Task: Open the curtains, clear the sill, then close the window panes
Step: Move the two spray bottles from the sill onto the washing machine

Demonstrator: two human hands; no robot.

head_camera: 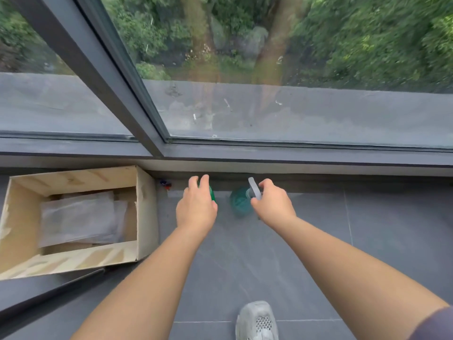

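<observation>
A dark slanting edge (49, 290) cuts off the lower left corner; above it one open wooden box (144, 212) stands on the grey tiled floor (367, 241), its far side against the wall under the window, with white paper packets (78, 217) lying inside. Just right of the box, at the foot of the wall, lies one small red and blue thing (165, 184) (too blurred to name). Next comes the left hand (196, 207), its fingers (204, 180) bent down over one green object (211, 192) and gripping it from above, most of it hidden. Just beside it the right hand (272, 204) holds one teal spray bottle (239, 201), fingers clamped round its white trigger head; whether either item touches the floor cannot be told. Right of the hands the tiles run open to the frame's edge; one grey shoe (257, 322) stands near the bottom. Above, the dark sill (294, 165) spans the whole width; two panes (294, 106) meet at a dark upright frame bar (110, 77), with a grey outer ledge and greenery beyond.
</observation>
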